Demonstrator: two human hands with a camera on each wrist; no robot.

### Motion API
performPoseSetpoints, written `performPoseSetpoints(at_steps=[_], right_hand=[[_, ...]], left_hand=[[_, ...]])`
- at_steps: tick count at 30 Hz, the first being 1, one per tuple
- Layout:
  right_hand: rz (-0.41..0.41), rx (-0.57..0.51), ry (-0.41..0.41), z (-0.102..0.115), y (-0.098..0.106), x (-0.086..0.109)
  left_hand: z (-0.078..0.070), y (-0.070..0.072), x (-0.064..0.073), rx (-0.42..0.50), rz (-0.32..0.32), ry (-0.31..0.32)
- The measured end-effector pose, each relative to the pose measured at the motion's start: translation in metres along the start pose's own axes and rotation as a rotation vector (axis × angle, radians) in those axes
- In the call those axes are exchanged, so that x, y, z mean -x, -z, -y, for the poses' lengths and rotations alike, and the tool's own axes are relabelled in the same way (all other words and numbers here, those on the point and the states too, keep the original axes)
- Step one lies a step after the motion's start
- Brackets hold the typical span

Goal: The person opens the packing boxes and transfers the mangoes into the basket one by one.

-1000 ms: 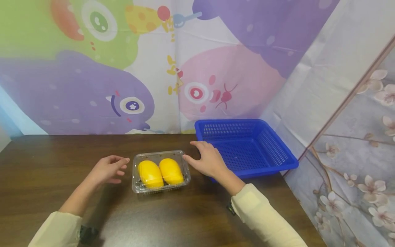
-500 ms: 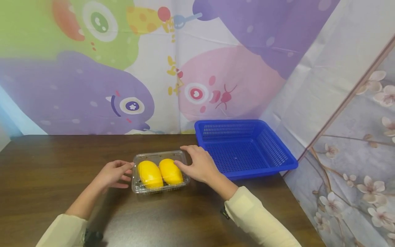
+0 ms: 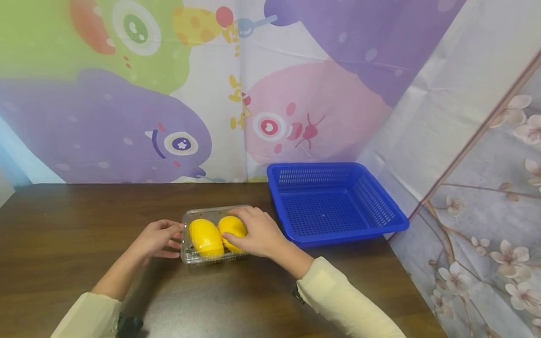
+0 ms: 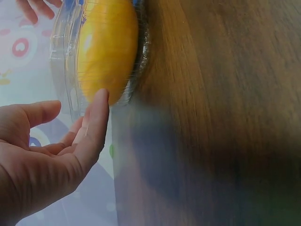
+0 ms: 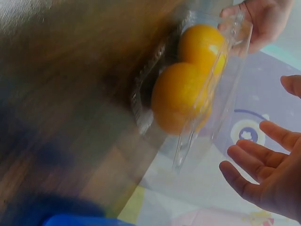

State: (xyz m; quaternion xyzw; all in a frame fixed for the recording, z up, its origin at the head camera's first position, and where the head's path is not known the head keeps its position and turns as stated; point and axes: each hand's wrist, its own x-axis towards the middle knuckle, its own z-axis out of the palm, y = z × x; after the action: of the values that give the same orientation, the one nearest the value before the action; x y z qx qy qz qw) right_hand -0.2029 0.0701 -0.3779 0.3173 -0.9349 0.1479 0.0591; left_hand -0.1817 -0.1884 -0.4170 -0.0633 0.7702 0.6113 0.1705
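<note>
Head view showed the right hand [image 3: 253,230] at the centre of the frame, above the right end of a clear plastic box [image 3: 211,212]. Its fingers and thumb stood apart with nothing between them, and the right wrist view set them clear of the plastic. The left hand [image 3: 158,238], left of centre, had its fingertips at the box's left edge, loosely bent and apart; whether they touched it could not be told.

Inside the box, side by side, lay two mango-like yellow fruits: the left fruit [image 3: 205,237] in plain sight, the right fruit [image 3: 232,225] partly hidden by the right hand. The box sat flat on a dark wood-grain tabletop [image 3: 203,300]. Right of it, near the right hand, was a blue plastic basket [image 3: 329,211] with slotted walls.

Pale yellow sleeves [image 3: 346,300] came in from the lower left and lower right. A cartoon-printed cloth [image 3: 220,117] in green, purple and pink filled the top of the frame, and a blossom-patterned panel [image 3: 486,202] took up the far right.
</note>
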Motion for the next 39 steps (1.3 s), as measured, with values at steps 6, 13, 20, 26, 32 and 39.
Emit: performPoseSetpoints(at_steps=[6, 13, 20, 26, 32, 39], right_hand=[[-0.011, 0.053, 0.073, 0.014, -0.006, 0.000], [0.012, 0.083, 0.149, 0.028, -0.015, 0.000], [0.072, 0.145, 0.213, 0.041, -0.025, -0.003], [0.117, 0.270, 0.271, 0.051, -0.035, -0.007], [0.115, 0.395, 0.303, 0.058, -0.038, -0.009], [0.054, 0.468, 0.367, 0.064, -0.036, -0.010]], left_hand=[[0.001, 0.000, 0.000, 0.031, 0.029, 0.011], [0.004, -0.002, -0.001, 0.057, 0.054, 0.035], [0.003, -0.003, 0.000, 0.046, 0.059, 0.037], [0.002, -0.003, 0.001, 0.044, 0.063, 0.018], [0.001, -0.004, 0.000, 0.058, 0.062, 0.012], [0.000, -0.004, 0.001, 0.053, 0.060, 0.014]])
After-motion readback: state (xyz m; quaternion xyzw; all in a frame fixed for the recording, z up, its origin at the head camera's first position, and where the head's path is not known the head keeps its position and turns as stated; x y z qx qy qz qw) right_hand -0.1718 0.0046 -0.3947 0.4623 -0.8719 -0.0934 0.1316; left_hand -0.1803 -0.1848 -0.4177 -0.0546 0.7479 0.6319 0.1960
